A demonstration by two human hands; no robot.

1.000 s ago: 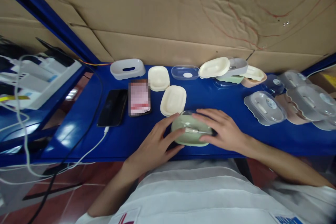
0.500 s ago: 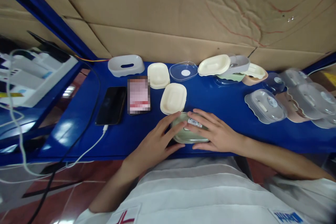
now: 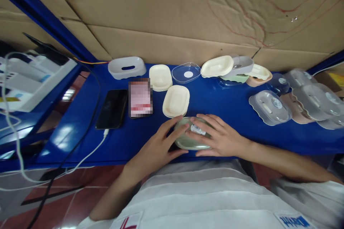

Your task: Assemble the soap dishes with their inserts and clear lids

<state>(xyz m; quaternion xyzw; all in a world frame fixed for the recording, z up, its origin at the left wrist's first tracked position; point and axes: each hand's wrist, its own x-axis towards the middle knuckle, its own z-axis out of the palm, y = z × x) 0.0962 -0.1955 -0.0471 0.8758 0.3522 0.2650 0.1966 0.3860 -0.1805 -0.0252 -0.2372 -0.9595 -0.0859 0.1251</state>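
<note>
A green soap dish under a clear lid lies at the front edge of the blue table, with a white barcode sticker on the lid. My left hand holds its left side, thumb near the front and fingers spread over the lid. From the right, my right hand grips the same dish. Its fingers reach across the lid and partly cover the sticker. Just behind the dish sits a cream tray, close to my left fingertips.
Another cream tray, a clear lid and a grey holder stand along the back. Stacked dish parts are at back right; lidded dishes crowd the right. Left lie a black phone with a white cable and a pixelated rectangle.
My right hand has shifted slightly on the lid, and more of the green dish's front shows. The dish stays between both hands. The whole view has moved a little.
</note>
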